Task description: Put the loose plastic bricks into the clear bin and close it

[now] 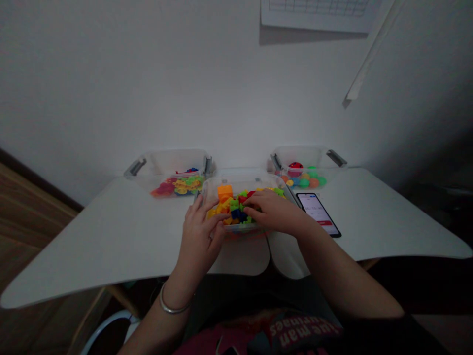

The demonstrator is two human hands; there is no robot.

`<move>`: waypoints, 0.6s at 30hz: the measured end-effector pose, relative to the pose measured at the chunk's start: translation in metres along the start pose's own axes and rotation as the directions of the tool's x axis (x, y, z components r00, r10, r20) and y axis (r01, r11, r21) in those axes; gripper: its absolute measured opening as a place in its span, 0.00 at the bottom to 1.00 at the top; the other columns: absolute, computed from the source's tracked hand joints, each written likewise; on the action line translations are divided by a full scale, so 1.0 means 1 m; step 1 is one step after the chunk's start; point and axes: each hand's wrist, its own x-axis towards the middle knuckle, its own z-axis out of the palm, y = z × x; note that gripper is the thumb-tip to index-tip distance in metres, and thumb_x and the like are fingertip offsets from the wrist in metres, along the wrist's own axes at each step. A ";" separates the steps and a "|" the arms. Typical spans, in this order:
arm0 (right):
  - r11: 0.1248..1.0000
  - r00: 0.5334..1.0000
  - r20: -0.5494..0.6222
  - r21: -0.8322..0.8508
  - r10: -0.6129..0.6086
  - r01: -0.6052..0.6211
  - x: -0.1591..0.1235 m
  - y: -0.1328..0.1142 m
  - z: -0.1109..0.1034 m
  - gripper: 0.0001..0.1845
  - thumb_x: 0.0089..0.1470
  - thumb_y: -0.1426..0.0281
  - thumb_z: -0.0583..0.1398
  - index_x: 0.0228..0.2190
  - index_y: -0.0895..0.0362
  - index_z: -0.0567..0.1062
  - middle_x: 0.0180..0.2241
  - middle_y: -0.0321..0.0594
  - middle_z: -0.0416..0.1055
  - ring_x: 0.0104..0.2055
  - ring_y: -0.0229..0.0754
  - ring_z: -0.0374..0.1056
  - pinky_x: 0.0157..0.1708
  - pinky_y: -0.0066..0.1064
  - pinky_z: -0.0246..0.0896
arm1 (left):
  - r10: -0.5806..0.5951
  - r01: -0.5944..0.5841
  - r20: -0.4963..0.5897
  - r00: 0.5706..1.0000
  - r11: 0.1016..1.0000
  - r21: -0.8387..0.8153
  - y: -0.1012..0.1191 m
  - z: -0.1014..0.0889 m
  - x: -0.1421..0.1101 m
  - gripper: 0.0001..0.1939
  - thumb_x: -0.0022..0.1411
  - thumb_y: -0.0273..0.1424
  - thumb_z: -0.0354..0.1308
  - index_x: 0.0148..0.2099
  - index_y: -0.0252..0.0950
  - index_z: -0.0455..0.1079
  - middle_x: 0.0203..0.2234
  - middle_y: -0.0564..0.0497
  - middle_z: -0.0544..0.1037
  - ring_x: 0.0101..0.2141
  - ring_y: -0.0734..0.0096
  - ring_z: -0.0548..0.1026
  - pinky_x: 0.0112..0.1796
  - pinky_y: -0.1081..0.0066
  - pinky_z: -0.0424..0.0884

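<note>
A clear plastic box (242, 228) full of colourful toy building blocks (234, 203) stands in front of me. My left hand (201, 224) is at the box's left side, its fingers spread and reaching over the rim to the yellow and orange blocks. From the right, my right hand (275, 209) reaches in, thumb and forefinger apart at the blocks; its other fingers are partly hidden. A red block (251, 194) lies by its fingertips. Between my hands show a dark blue block (235, 214) and a larger orange block (224, 191).
A clear bin (168, 160) with red, yellow and green pieces stands back left. Another bin (308, 154) at back right holds coloured balls and a red-and-black toy (295, 169). A phone (318, 214) lies right of the box. Two white tabletops (148, 246) meet below the box, against a wall.
</note>
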 end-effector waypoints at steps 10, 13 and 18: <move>0.990 0.946 -0.297 0.093 0.129 -0.106 -0.021 0.019 -0.016 0.14 0.57 0.71 0.53 0.38 0.53 0.78 0.41 0.44 0.77 0.46 0.49 0.70 0.50 0.46 0.63 | -0.021 0.014 0.053 0.998 0.991 0.135 0.003 -0.007 0.000 0.09 0.60 0.33 0.54 0.32 0.40 0.75 0.47 0.45 0.79 0.62 0.43 0.62 0.59 0.40 0.51; 0.979 0.863 -0.468 0.149 0.193 -0.138 -0.034 0.041 -0.012 0.15 0.53 0.72 0.54 0.38 0.52 0.78 0.44 0.44 0.76 0.52 0.51 0.68 0.57 0.50 0.57 | -0.024 0.017 0.052 0.998 0.989 0.144 0.003 -0.009 0.000 0.08 0.60 0.35 0.55 0.32 0.41 0.74 0.44 0.45 0.80 0.60 0.44 0.64 0.60 0.41 0.49; 0.832 0.796 -0.412 0.520 0.443 -0.194 -0.045 0.076 0.014 0.28 0.47 0.69 0.57 0.52 0.49 0.73 0.59 0.39 0.67 0.64 0.49 0.57 0.65 0.51 0.46 | -0.010 0.001 0.053 0.999 0.985 0.174 -0.001 -0.014 -0.001 0.10 0.60 0.35 0.54 0.32 0.41 0.75 0.41 0.45 0.81 0.58 0.44 0.67 0.59 0.41 0.51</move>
